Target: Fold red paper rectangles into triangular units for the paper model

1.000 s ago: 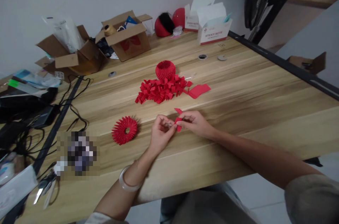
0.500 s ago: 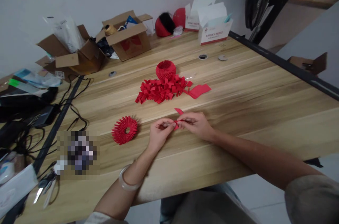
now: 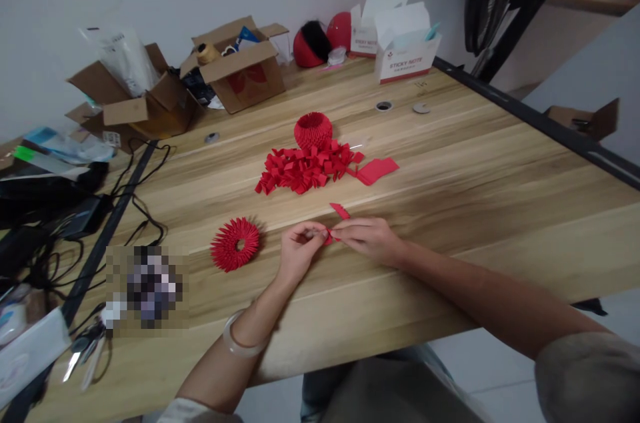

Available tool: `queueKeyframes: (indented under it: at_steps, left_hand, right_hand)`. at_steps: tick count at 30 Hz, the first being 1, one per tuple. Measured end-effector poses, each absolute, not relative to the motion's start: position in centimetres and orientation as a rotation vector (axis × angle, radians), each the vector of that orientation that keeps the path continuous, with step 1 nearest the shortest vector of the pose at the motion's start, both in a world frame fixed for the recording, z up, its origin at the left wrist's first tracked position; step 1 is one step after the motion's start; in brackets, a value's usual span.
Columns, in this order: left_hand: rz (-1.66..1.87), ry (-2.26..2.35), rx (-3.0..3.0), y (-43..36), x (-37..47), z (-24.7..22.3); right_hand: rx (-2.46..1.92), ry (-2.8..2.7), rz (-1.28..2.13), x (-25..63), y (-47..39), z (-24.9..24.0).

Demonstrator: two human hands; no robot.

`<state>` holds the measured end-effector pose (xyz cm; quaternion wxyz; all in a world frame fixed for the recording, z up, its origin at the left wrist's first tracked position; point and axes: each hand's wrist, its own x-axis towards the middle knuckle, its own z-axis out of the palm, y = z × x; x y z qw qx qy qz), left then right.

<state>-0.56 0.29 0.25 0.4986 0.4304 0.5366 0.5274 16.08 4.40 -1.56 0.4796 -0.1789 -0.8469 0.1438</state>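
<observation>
Between my fingertips is a small red paper piece. My left hand pinches its left side, and my right hand pinches it from the right. Just beyond my right hand lies a red paper strip with a notched edge. To the left of my hands a round red spiky paper ring lies flat. Farther back is a heap of red folded pieces, with a red paper bowl shape behind it and flat red sheets at its right.
Open cardboard boxes and white sticky note boxes stand along the back of the wooden table. Red round objects sit between them. Cables, scissors and a blurred-out item are at the left.
The fingers of my right hand have closed in more over the red piece, and both hands have shifted very slightly left. The notched strip now shows more clearly.
</observation>
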Motion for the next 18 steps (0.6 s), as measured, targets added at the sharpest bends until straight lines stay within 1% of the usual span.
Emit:
queueKeyframes:
  at_steps: [4, 10, 18]
  left_hand:
    - [1.283, 1.304, 1.031, 0.3, -0.48, 0.23]
    - [1.241, 1.347, 1.059, 0.41, -0.5, 0.39]
    - [1.161, 1.356, 1.064, 0.41, -0.17, 0.81]
  right_hand:
    - [-0.443, -2.071, 0.311, 16.13, 4.47, -1.63]
    - [-0.43, -2.089, 0.369, 16.15, 4.43, -1.61]
    - [-0.402, -2.141, 0.342, 16.01, 4.27, -1.65]
